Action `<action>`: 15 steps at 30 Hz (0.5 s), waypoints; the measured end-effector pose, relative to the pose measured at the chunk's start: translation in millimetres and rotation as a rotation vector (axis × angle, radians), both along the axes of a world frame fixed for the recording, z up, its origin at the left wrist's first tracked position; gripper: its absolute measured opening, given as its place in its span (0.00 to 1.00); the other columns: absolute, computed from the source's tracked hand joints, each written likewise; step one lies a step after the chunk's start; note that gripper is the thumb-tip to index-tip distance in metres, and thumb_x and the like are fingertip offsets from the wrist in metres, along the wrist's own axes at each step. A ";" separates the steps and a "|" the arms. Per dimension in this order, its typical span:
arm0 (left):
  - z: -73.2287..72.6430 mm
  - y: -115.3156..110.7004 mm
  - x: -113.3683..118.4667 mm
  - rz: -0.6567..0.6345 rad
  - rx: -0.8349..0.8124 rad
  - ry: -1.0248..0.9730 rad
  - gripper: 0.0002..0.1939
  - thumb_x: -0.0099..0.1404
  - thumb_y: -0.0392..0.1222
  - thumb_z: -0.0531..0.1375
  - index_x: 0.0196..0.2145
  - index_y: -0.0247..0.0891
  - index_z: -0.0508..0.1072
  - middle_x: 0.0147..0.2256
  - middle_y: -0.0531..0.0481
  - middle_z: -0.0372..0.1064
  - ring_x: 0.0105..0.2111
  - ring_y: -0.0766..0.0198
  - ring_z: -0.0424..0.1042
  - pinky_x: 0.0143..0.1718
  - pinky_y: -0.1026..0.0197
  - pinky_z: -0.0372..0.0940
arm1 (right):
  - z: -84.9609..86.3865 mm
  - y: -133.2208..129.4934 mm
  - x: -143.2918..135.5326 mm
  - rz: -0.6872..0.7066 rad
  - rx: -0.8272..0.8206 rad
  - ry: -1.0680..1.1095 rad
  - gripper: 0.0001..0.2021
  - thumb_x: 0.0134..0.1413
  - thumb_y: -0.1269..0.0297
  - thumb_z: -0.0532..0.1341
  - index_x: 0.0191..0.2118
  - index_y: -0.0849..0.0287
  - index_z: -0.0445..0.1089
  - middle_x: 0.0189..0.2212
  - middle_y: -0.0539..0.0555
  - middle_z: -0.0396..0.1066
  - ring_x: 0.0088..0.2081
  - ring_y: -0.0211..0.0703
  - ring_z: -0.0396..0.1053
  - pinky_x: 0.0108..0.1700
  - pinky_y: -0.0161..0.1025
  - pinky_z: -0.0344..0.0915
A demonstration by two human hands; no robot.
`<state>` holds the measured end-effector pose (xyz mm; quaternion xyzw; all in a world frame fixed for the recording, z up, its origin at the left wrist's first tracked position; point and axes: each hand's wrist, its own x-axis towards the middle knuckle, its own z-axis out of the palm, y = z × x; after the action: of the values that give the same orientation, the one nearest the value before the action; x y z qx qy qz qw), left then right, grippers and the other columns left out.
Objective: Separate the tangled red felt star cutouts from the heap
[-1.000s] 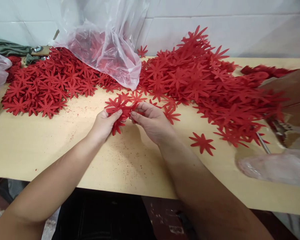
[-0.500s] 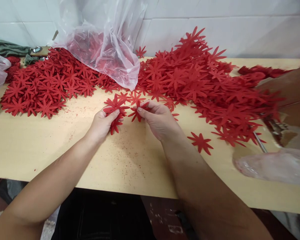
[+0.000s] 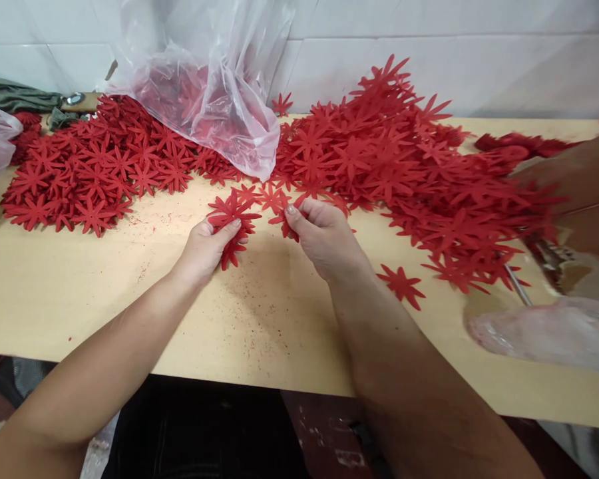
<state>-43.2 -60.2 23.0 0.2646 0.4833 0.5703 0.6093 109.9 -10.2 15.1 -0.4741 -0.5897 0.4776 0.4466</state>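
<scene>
My left hand [image 3: 210, 245] is closed on a small stack of red flower-shaped cutouts [image 3: 229, 211], its thumb pressed on the top one. Just to the right, my right hand [image 3: 324, 233] pinches a red flower cutout [image 3: 282, 219] between thumb and fingers; part of it hides behind the fingertips. A narrow gap separates the pieces in the two hands. Behind them, several loose cutouts lie at the front edge of a large heap of red flower cutouts [image 3: 349, 159]. One single cutout [image 3: 402, 285] rests on the table beside my right forearm.
A second heap [image 3: 84, 173] of red cutouts covers the table's left back. Between the heaps sits a clear plastic bag [image 3: 229, 113] holding red pieces. On the right are a metal rod [image 3: 518, 285], a crumpled plastic bag [image 3: 554, 332] and brown cardboard [image 3: 579, 179]. A tiled wall [image 3: 454, 66] stands behind.
My right hand has shifted slightly right with its cutout, widening the gap from the left hand's stack. My left hand has barely moved.
</scene>
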 end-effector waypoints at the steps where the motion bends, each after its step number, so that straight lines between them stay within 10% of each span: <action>1: -0.1 0.1 0.0 -0.003 0.002 -0.002 0.04 0.60 0.33 0.59 0.27 0.35 0.68 0.21 0.56 0.69 0.20 0.74 0.67 0.27 0.68 0.65 | -0.7 1.3 1.1 -0.016 0.004 0.007 0.21 0.52 0.53 0.63 0.17 0.58 0.59 0.14 0.45 0.52 0.18 0.30 0.47 0.20 0.33 0.44; 10: -5.0 3.1 -0.2 -0.001 0.014 -0.004 0.03 0.60 0.31 0.59 0.28 0.33 0.68 0.21 0.56 0.69 0.19 0.76 0.66 0.24 0.70 0.62 | -8.6 19.0 21.5 -0.262 0.043 0.117 0.20 0.53 0.52 0.61 0.18 0.57 0.58 0.15 0.46 0.54 0.18 0.31 0.50 0.20 0.33 0.50; 15: -8.6 -0.5 -0.4 -0.089 0.100 0.027 0.03 0.58 0.34 0.61 0.31 0.34 0.69 0.22 0.57 0.69 0.20 0.76 0.66 0.23 0.70 0.60 | -3.8 3.8 8.3 -0.026 0.058 0.052 0.19 0.46 0.48 0.65 0.21 0.57 0.63 0.18 0.47 0.60 0.21 0.31 0.55 0.24 0.34 0.55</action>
<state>-43.5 -60.8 14.4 0.3237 0.4500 0.5624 0.6135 118.2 -6.3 11.3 -0.4559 -0.5852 0.4669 0.4815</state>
